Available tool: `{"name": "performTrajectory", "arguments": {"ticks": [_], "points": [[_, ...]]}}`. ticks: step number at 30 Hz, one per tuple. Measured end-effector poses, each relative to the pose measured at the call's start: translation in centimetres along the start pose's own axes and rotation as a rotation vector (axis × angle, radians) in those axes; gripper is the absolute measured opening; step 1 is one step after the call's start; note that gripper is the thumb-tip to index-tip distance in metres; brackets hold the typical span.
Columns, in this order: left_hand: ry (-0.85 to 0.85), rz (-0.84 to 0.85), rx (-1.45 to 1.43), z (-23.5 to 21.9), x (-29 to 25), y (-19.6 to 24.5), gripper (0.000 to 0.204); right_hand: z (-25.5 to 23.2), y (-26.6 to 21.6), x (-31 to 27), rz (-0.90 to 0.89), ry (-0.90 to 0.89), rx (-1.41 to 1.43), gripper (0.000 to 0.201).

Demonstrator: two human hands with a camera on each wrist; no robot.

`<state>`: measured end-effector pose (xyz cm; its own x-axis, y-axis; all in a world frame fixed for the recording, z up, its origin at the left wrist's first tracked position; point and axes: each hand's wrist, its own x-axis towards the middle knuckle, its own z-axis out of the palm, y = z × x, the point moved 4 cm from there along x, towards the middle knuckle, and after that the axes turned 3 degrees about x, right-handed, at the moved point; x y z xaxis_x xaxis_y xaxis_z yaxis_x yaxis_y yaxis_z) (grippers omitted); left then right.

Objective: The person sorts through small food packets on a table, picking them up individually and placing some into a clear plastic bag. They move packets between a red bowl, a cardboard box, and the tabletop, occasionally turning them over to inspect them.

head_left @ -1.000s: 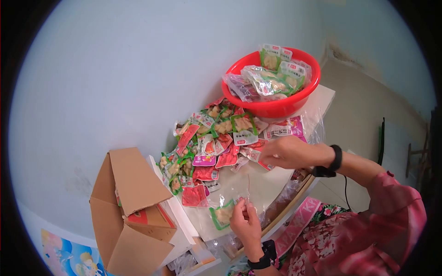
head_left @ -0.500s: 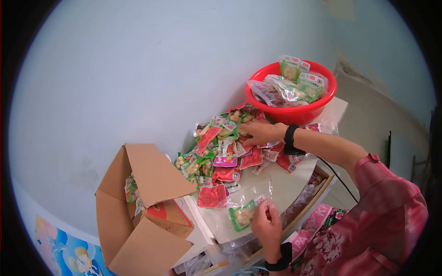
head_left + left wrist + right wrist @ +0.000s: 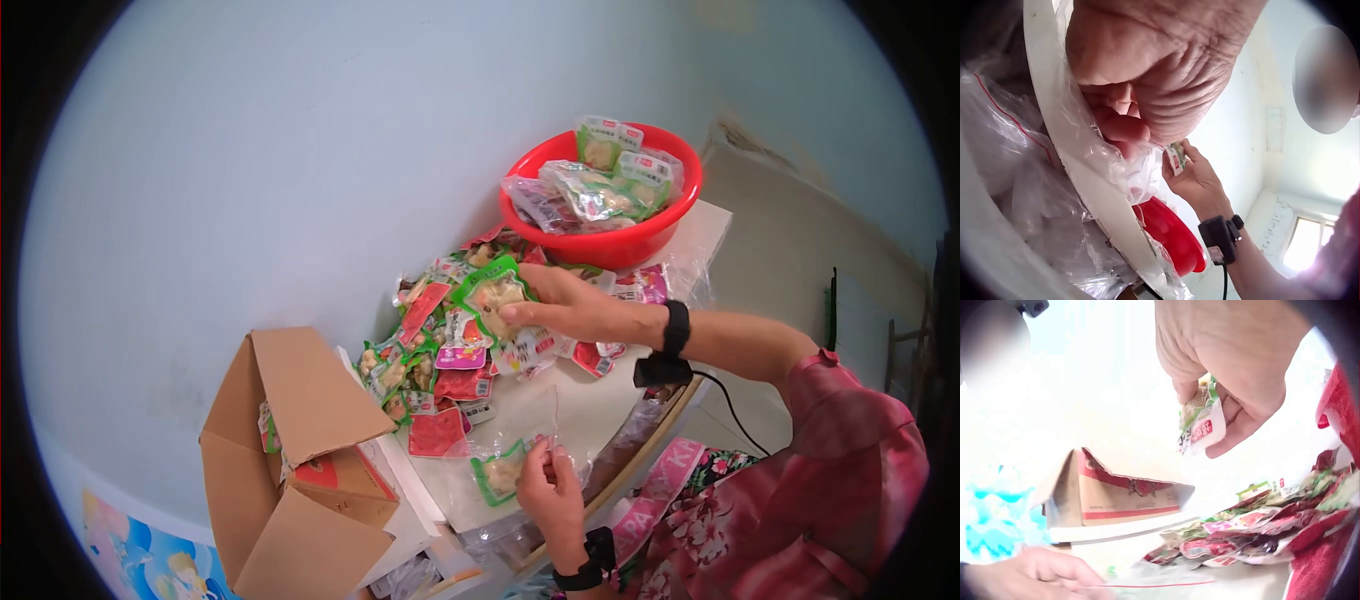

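Observation:
In the head view my left hand [image 3: 552, 492] pinches the edge of a clear zip bag [image 3: 522, 428] low over the front of the table. Inside that bag lies a green-edged snack packet [image 3: 498, 474]. My right hand [image 3: 568, 302] grips another green-edged snack packet [image 3: 494, 304] between thumb and fingers, held above a pile of packets [image 3: 432, 380]. Seen from the right wrist, this gripped packet [image 3: 1200, 422] hangs from the fingertips, its white end with a red label downward. The bag's red zip line shows beside my left hand [image 3: 1041, 575].
A red basin [image 3: 600, 245] filled with bagged packets stands at the table's far end. To the left is an open cardboard box [image 3: 310, 390] with raised flaps. Below the table's front edge, an open drawer [image 3: 1054, 125] holds many clear zip bags. A wall runs behind the table.
My right hand has gone from the table's right side into the pile and come up with a green-edged packet. My left hand keeps its pinch on the zip bag.

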<state>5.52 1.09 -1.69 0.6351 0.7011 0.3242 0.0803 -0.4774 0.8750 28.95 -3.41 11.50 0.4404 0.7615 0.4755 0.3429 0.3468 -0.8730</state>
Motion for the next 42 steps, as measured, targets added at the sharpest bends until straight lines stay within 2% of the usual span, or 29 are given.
{"name": "performTrajectory", "arguments": {"ticks": [2,3,5,8,12,13,16,19,22,25,28,31,34,37,38,40,41,42], "points": [[-0.005,-0.043,-0.034,-0.1,-0.2,-0.7,0.024,-0.2,-0.5,-3.2,0.164,0.021,0.103,0.043],[-0.020,-0.152,-0.154,-0.2,-0.2,0.4,0.020,0.0,-0.4,-4.8,0.219,0.039,0.178,0.044],[-0.002,-0.209,-0.183,-0.4,-0.1,1.1,0.020,0.4,0.2,-8.2,0.321,0.097,0.319,0.047],[0.030,-0.210,-0.196,-0.7,-0.6,1.8,0.019,0.5,1.6,-13.0,0.440,0.036,0.187,0.046],[0.078,-0.184,-0.162,-0.5,-1.1,3.7,0.018,-0.3,1.1,-16.0,0.012,0.104,-0.324,0.041],[0.091,-0.169,-0.156,-0.4,-1.2,4.2,0.018,-0.5,0.0,-16.0,0.059,0.095,-0.336,0.045],[0.081,-0.196,-0.131,-0.1,-1.2,5.9,0.018,-1.0,-1.2,-16.1,-0.332,0.053,-0.623,0.051],[0.167,-0.138,-0.106,0.0,-1.4,5.5,0.017,-1.4,-1.8,-17.0,-0.455,0.062,-0.653,0.054],[0.181,-0.094,-0.034,-0.1,-1.6,6.7,0.018,-1.9,-1.5,-17.7,-0.464,0.080,-0.680,0.052],[0.197,0.043,0.192,0.6,-1.7,8.2,0.018,-1.4,-1.8,-17.1,-0.566,0.059,-0.654,0.048],[0.168,0.203,0.385,1.4,-1.6,10.9,0.017,-0.8,-2.3,-16.1,-0.601,-0.004,-0.669,0.042],[0.097,0.266,0.530,2.1,-1.6,12.8,0.015,0.0,-1.4,-15.6,-0.597,-0.007,-0.696,0.035],[0.083,0.315,0.487,3.4,-1.8,13.3,0.015,0.9,-1.4,-15.0,-0.550,-0.012,-0.690,0.030],[0.107,0.299,0.435,4.0,-1.0,12.8,0.018,2.5,-0.1,-14.2,-0.385,0.009,-0.622,0.030],[0.109,0.288,0.411,4.0,-0.8,12.6,0.020,2.9,0.4,-14.3,-0.339,-0.040,-0.628,0.030],[0.052,0.177,0.412,3.5,-1.0,12.3,0.023,3.1,1.6,-14.6,-0.249,-0.139,-0.638,0.032],[0.019,0.120,0.412,3.1,-1.2,12.0,0.024,3.1,2.0,-14.7,-0.270,-0.130,-0.648,0.034],[0.106,0.205,0.497,2.4,-1.6,11.7,0.026,2.9,2.3,-14.9,-0.287,-0.123,-0.657,0.036]]}}
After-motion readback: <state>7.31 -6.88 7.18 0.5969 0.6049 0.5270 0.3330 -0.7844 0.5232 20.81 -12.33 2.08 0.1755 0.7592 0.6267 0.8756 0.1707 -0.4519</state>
